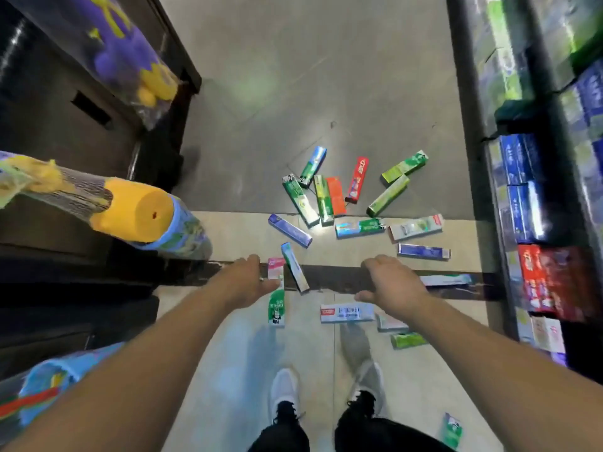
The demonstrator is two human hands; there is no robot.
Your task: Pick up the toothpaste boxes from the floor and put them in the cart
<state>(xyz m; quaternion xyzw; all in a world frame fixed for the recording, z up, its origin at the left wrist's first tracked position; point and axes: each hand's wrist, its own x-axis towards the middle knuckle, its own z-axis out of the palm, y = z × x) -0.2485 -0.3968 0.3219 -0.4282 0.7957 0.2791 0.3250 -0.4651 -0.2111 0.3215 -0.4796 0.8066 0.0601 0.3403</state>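
Several toothpaste boxes lie scattered on the floor ahead of me. Among them are a red box (357, 179), a blue box (289, 230), a teal box (295, 267), a pink-and-green box (276, 305) and a white box (347, 313). My left hand (248, 278) reaches forward with loose fingers, its thumb over the upper end of the pink-and-green box. My right hand (391, 285) hangs above the floor beyond the white box, fingers relaxed, holding nothing. No cart is in view.
A shelf (538, 272) stocked with toothpaste boxes lines the right side. Dark units on the left hold netted toys, one yellow roll (137, 213) jutting into the aisle. My shoes (284, 393) stand below, a green box (452, 430) beside the right one.
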